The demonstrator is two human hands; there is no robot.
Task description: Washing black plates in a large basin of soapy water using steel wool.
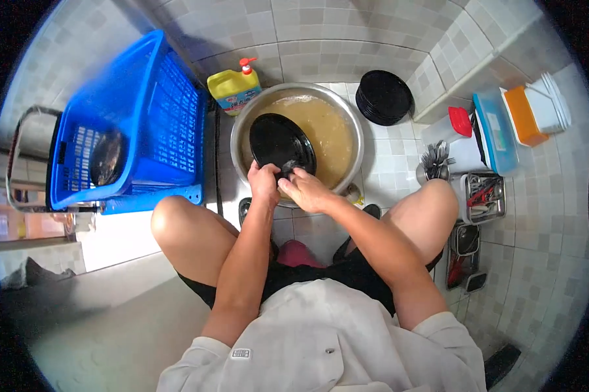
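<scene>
A black oval plate (277,138) is tilted over a round metal basin (357,142) of cloudy, yellowish water (331,132). My left hand (264,182) grips the plate by its near-left rim. Pressed against the plate's near edge is a dark scrubbing pad (288,167), probably a wire scourer, held in the fingers of my right hand (306,190). The fingers partly cover the pad, so its full shape is hidden.
Left stands a blue plastic basket (176,117) with a dark item inside. Behind the basin are a yellow pump bottle (233,88) and stacked black plates (385,97). Forks (437,156), a utensil tray (485,196) and plastic containers (495,132) line the right wall.
</scene>
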